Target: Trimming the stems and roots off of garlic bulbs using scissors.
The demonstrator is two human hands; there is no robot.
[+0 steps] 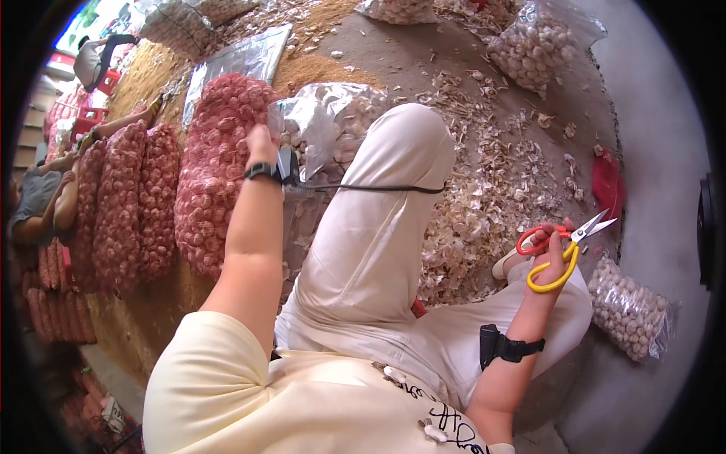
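Head view, from the left rim: another person's arm (pixel 57 200) lies against a row of long red mesh sacks (pixel 121 204), each packed tight with knobbly garlic bulbs so the netting bulges in small rounded bumps. Just right of them stands the fattest red mesh sack (pixel 215 166), upright and slightly tilted, its weave coarse and stretched. The left hand (pixel 262 144), a black strap and small device at its wrist, reaches to the sack's upper right edge with fingers curled onto the netting; whether they pinch it cannot be told. Beside that hand sits an open clear plastic bag (pixel 333 113), crinkled and shiny, holding pale garlic. A raised knee in smooth cream trousers (pixel 378 219) fills the middle. Beyond it the concrete floor (pixel 650 151) is strewn with dry, papery garlic skins (pixel 484 197) in a flaky heap. The right hand (pixel 550 261), a black band on its wrist, is closed through the looped handles of scissors (pixel 563 246), 1 handle red, 1 yellow, with short steel blades parted and pointing right. At the far right lies a lumpy clear bag of peeled white cloves (pixel 628 310).
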